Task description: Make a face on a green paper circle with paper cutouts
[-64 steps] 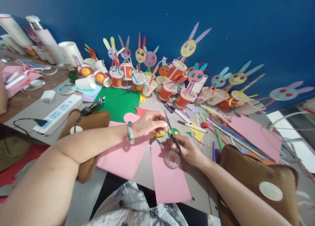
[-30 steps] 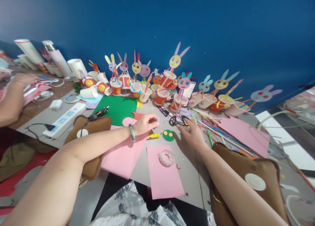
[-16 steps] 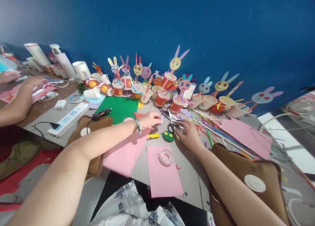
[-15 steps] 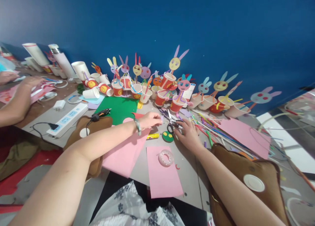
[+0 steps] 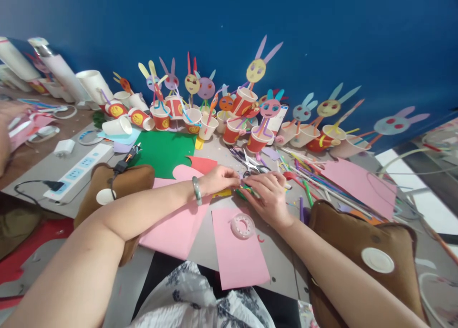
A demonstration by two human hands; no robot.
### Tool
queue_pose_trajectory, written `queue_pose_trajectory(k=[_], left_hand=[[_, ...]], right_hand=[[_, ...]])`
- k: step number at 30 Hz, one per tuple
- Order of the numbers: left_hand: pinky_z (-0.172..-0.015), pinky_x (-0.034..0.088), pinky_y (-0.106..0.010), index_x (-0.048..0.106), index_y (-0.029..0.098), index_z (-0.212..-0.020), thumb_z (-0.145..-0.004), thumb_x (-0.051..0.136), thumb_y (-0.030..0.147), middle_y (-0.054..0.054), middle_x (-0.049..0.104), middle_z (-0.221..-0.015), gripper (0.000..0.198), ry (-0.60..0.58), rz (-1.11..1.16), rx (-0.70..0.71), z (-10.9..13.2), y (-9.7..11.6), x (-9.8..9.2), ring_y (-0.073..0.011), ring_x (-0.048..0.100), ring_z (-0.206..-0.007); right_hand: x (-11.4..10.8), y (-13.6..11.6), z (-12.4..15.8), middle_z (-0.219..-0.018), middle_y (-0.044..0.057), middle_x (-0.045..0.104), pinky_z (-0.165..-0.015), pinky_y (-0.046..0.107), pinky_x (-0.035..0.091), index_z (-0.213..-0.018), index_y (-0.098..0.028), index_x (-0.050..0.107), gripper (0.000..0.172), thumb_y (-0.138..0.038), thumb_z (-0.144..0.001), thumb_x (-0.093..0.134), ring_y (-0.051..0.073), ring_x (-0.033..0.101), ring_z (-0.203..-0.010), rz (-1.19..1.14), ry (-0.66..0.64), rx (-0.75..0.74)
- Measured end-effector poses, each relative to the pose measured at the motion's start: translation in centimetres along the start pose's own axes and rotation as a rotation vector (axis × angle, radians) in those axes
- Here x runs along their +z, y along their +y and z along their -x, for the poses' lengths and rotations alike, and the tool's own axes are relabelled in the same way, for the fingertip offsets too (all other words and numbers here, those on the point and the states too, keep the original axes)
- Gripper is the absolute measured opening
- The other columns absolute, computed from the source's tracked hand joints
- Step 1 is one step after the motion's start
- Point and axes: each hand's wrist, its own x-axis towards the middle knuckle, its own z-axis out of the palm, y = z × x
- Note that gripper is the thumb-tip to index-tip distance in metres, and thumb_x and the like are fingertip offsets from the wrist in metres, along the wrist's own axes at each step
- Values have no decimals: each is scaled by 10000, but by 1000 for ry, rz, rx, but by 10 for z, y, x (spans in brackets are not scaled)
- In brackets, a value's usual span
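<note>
My left hand (image 5: 221,179), with a bracelet at the wrist, pinches a small light-purple piece (image 5: 240,180) that mostly hides between the fingertips. Against those fingertips my right hand (image 5: 269,198) brings its own, closed together; what they hold, if anything, is hidden. Behind the hands lie open scissors (image 5: 249,162) on the grey table. A green disc (image 5: 244,193) shows partly below the right fingers. Part of a yellow tube (image 5: 222,193) sticks out under the left hand. Nearer to me, a roll of clear tape (image 5: 242,226) rests on a pink paper sheet (image 5: 239,266).
Paper cups with rabbit-faced figures (image 5: 260,139) line the blue wall. Green paper (image 5: 166,151) and folded pink paper (image 5: 171,232) lie left, near a power strip (image 5: 77,175). Pipe cleaners (image 5: 315,178) spread on the right. Brown cushions (image 5: 361,237) flank my arms. A co-worker's hand (image 5: 10,113) is far left.
My right hand has left the scissors and moved left to meet my left hand's fingertips, now partly covering the green disc. The view has shifted somewhat.
</note>
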Motion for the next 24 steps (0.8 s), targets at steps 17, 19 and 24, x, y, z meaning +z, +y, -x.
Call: queue_pose_trajectory(k=[17, 19, 24], left_hand=[[-720, 457, -241, 672, 111, -827, -773, 683, 155, -14, 678, -761, 70, -114, -183, 73, -1, -3, -2, -112, 594, -717], [-732, 470, -259, 660, 115, -851, -768, 683, 161, -34, 688, -814, 97, -132, -267, 113, 0, -4, -2, -133, 610, -752], [-809, 476, -304, 651, 147, -888, -701, 668, 94, -60, 674, -937, 195, -124, -840, 302, 4, -6, -4, -196, 618, -873]], right_hand=[[3, -1, 3, -861, 35, 759, -913, 445, 412, -903, -239, 691, 112, -254, -939, 586, 207, 667, -807, -83, -47, 114], [4, 0, 4, -847, 30, 754, -906, 440, 413, -898, -236, 686, 106, -248, -937, 588, 205, 663, -798, -91, -39, 110], [6, 1, 6, -809, 21, 749, -878, 436, 425, -858, -235, 673, 131, -282, -943, 585, 205, 662, -771, -123, -50, 182]])
